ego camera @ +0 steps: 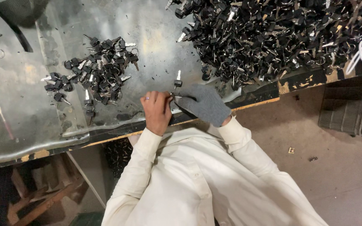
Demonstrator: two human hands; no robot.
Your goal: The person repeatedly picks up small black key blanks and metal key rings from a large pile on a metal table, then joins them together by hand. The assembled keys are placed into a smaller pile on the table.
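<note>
White sleeves (pixel 214 175) lead to both hands; bare left hand (pixel 156 109) and gloved right hand (pixel 204 104) pinch one key (pixel 177 82). Light, stiff, probably slick; grip its black head.

Bare left hand (pixel 156 109) and grey-gloved right hand (pixel 204 104) meet fingertip to fingertip, wrists bent, fingers pinched.

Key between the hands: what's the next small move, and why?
Probably set it onto the small pile of keys to the left. The left hand and gloved right hand meet on one black-headed key at the table's near edge; the big heap lies to the right.
</note>
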